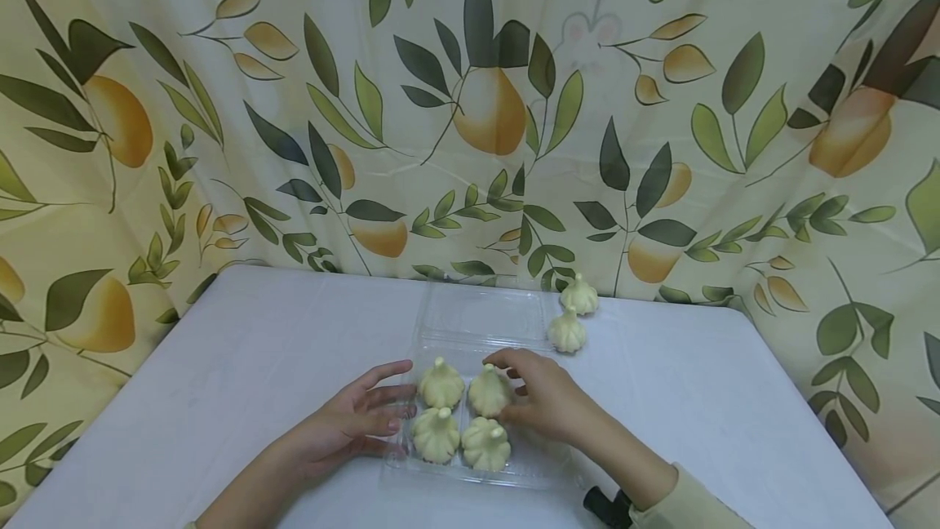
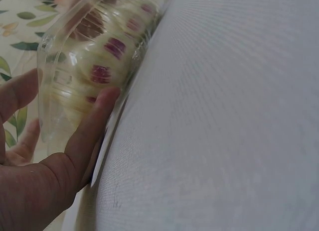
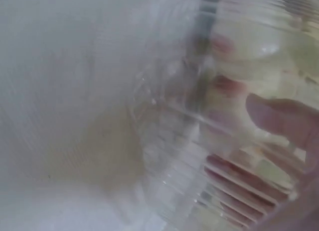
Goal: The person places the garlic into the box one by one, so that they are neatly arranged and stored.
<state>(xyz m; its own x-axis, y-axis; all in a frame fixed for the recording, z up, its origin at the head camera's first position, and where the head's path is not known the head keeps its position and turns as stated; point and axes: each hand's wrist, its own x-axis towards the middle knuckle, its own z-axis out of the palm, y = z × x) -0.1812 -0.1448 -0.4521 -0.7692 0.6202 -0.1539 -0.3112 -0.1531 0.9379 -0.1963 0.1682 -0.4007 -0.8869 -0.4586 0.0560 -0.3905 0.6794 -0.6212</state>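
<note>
A clear plastic clamshell box (image 1: 455, 472) lies with its lid raised back, several pale yellow garlic bulbs (image 1: 436, 435) in its base. My right hand (image 1: 547, 394) reaches in from the right and holds the far right garlic bulb (image 1: 488, 392), fingers at its stem and thumb low on its side. Along the box's left wall, my left hand (image 1: 360, 419) rests with its fingers spread and fairly straight. In the left wrist view its thumb (image 2: 92, 126) lies against the clear side, and purple patches show on the bulbs' undersides. The right wrist view is blurred.
Two more garlic bulbs (image 1: 567, 331) stand on the white tablecloth (image 1: 294, 325) behind the box to the right, beside its lid (image 1: 485, 313). A leaf-and-fruit patterned curtain (image 1: 470, 104) hangs along the table's back edge. A black device (image 1: 605, 506) sits at the right wrist.
</note>
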